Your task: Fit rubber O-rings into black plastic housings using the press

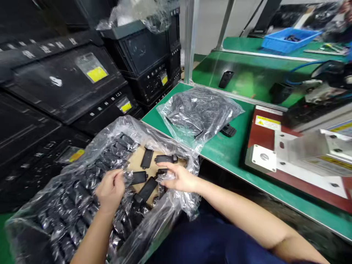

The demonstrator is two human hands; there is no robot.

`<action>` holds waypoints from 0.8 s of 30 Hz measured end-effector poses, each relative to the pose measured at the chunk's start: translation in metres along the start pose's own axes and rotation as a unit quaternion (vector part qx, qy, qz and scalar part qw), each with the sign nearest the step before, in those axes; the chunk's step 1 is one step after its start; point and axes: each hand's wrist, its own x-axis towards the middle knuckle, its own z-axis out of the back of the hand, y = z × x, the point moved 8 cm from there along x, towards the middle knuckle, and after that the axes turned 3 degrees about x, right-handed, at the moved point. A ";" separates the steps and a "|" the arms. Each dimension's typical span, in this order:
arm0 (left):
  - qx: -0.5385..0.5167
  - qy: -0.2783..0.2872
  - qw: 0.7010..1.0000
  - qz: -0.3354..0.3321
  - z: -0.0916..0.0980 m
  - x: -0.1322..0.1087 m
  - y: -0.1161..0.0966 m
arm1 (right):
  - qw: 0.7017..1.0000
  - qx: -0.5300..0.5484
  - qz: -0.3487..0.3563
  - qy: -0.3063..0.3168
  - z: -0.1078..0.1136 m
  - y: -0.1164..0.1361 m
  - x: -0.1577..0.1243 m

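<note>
Seated at a green tabletop; a box at knee level is lined with a clear liner bag and packed with flat black plastic parts. Most lie in dense rows under the film on the left. A handful lie loose on a bare cardboard sheet in the middle of the box, between the two hands. Left hand: fingers curled, thumb and fingertips drawn together at the crumpled film edge, beside one loose part; whether it grips film or a part, cannot tell. Right hand: nearly flat, fingers stretched leftward, fingertips over a small part and a fold of film, nothing closed in it. Judgement on the pick: the film is the nuisance here, so it seems wise to hold the liner back with the left and clear the fold before the right closes, lest film come up with the part. The parts are thin and lie flat on the card, so a grip across the long edges looks surer than a pinch at one end. Take one at a time, as neighbours lie touching or overlapped. On the tabletop, well apart: a second bag of black parts, one loose piece just beside it, a metal fixture to the right. Black crates stacked on the left
</note>
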 end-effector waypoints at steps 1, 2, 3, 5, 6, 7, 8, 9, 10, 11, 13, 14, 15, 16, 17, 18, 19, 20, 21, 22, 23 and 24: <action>-0.014 0.041 0.999 -0.019 -0.010 0.002 -0.003 | 1.000 -0.016 -0.008 0.005 -0.002 0.000 0.000; -0.028 0.075 0.996 -0.033 -0.017 0.003 -0.005 | 0.999 -0.029 -0.015 0.009 -0.003 -0.001 -0.001; -0.040 0.101 0.993 -0.042 -0.023 0.004 -0.007 | 0.999 -0.038 -0.023 0.010 -0.003 -0.001 -0.001; -0.065 0.139 0.987 -0.046 -0.028 0.008 -0.010 | 0.998 -0.046 -0.036 0.010 -0.003 -0.003 -0.002; -0.073 0.144 0.986 -0.036 -0.026 0.011 -0.010 | 0.998 -0.042 -0.041 0.006 -0.001 -0.004 -0.004; -0.076 0.140 0.987 -0.016 -0.022 0.014 -0.010 | 0.998 -0.033 -0.045 0.000 0.001 -0.005 -0.005; -0.079 0.136 0.987 0.011 -0.019 0.017 -0.009 | 0.999 -0.023 -0.047 -0.007 0.003 -0.006 -0.006; -0.084 0.139 0.986 0.040 -0.016 0.018 -0.010 | 0.999 -0.011 -0.049 -0.015 0.005 -0.007 -0.007; -0.096 0.150 0.982 0.067 -0.015 0.019 -0.013 | 0.998 0.004 -0.051 -0.024 0.007 -0.008 -0.009; -0.117 0.165 0.975 0.095 -0.017 0.019 -0.018 | 0.998 0.023 -0.053 -0.033 0.009 -0.008 -0.009; -0.191 0.188 0.951 0.153 -0.026 0.017 -0.038 | 0.994 0.084 -0.056 -0.045 0.008 -0.005 -0.010; -0.244 0.196 0.932 0.182 -0.033 0.016 -0.052 | 0.990 0.119 -0.052 -0.052 0.008 -0.002 -0.011; -0.307 0.199 0.906 0.212 -0.042 0.015 -0.068 | 0.986 0.147 -0.041 -0.062 0.008 0.002 -0.011; -0.373 0.200 0.873 0.241 -0.051 0.014 -0.084 | 0.984 0.163 -0.024 -0.075 0.011 0.007 -0.012; -0.432 0.202 0.839 0.261 -0.060 0.014 -0.101 | 0.981 0.167 -0.008 -0.094 0.015 0.012 -0.014; -0.479 0.208 0.807 0.277 -0.069 0.014 -0.117 | 0.979 0.164 0.005 -0.119 0.021 0.015 -0.017; -0.513 0.220 0.780 0.285 -0.077 0.014 -0.132 | 0.976 0.157 0.010 -0.149 0.030 0.017 -0.022; -0.535 0.234 0.760 0.287 -0.084 0.015 -0.146 | 0.971 0.151 0.009 -0.183 0.040 0.017 -0.029; -0.549 0.248 0.746 0.284 -0.089 0.015 -0.157 | 0.964 0.150 0.003 -0.219 0.052 0.015 -0.039; -0.559 0.257 0.737 0.280 -0.093 0.014 -0.166 | 0.953 0.152 -0.003 -0.262 0.065 0.013 -0.050; -0.571 0.261 0.728 0.276 -0.096 0.013 -0.175 | 0.938 0.156 -0.008 -0.309 0.077 0.012 -0.064; -0.590 0.266 0.711 0.276 -0.098 0.011 -0.184 | 0.921 0.161 -0.010 -0.355 0.089 0.011 -0.079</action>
